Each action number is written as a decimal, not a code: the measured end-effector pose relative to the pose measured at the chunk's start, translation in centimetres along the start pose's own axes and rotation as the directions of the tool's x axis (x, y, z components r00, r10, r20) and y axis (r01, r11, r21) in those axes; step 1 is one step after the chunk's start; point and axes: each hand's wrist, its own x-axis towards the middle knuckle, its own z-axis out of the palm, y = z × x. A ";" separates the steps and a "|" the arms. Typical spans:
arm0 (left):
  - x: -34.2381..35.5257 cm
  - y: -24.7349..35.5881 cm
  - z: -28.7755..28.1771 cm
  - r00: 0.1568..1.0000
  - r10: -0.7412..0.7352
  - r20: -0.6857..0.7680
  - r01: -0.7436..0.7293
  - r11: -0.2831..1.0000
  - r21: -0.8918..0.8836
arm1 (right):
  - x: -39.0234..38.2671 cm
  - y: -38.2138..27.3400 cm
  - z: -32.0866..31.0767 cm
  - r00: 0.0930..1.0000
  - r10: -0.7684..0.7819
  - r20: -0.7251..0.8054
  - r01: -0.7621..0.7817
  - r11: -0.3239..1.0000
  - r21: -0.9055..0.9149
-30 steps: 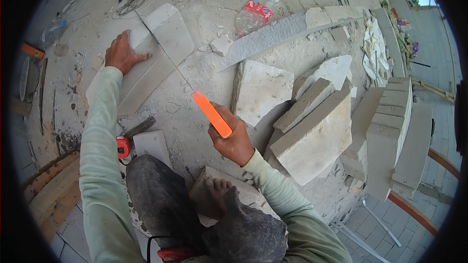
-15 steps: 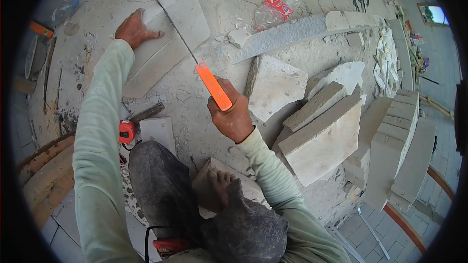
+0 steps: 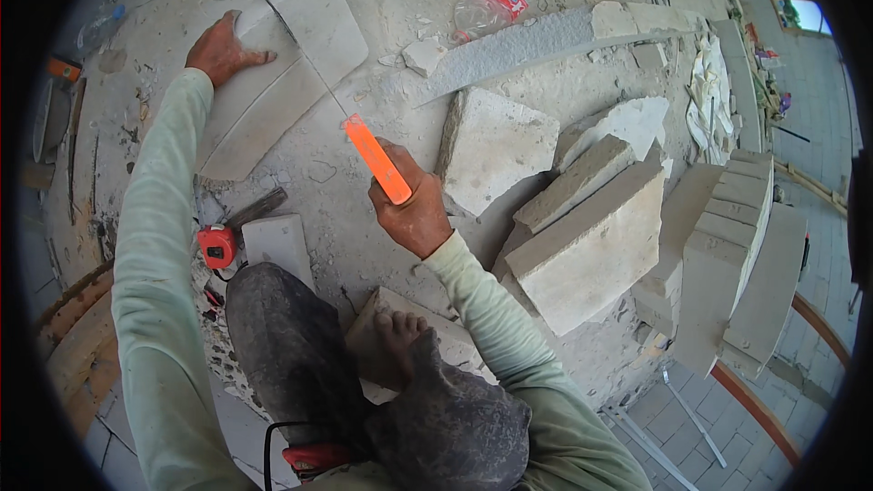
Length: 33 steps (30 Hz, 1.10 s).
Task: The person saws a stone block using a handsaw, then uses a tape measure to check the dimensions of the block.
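Note:
My right hand [image 3: 414,209] is closed round the orange handle of a handsaw [image 3: 377,159]. The thin blade, seen nearly edge-on, runs up and to the left across a pale, flat block [image 3: 314,27] with a rounded corner. A straight line crosses this block from side to side, under or beside the blade; how deep it goes I cannot tell. My left hand [image 3: 223,53] lies on the block's left part, thumb spread away from the other fingers and pointing toward the blade. Some fingertips at the block's edge are hard to make out.
Loose blocks [image 3: 587,255] lean to the right, beside a stack of cut pieces [image 3: 727,245]. A long curved slab [image 3: 527,55] and a crumpled plastic bottle [image 3: 491,5] lie farther off. A red tape measure [image 3: 216,245] sits by my knee. My foot [image 3: 400,336] rests on another block.
The whole view has shifted, moving the scene left and slightly up. Against the block, the saw handle sits slightly nearer to me. My left hand keeps its place on the block.

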 end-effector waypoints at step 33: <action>0.5 0.5 -1.7 0.997 -0.047 0.063 0.041 0.995 0.086 | -12.6 0.7 -4.5 0.998 -0.051 0.025 0.056 0.967 -0.247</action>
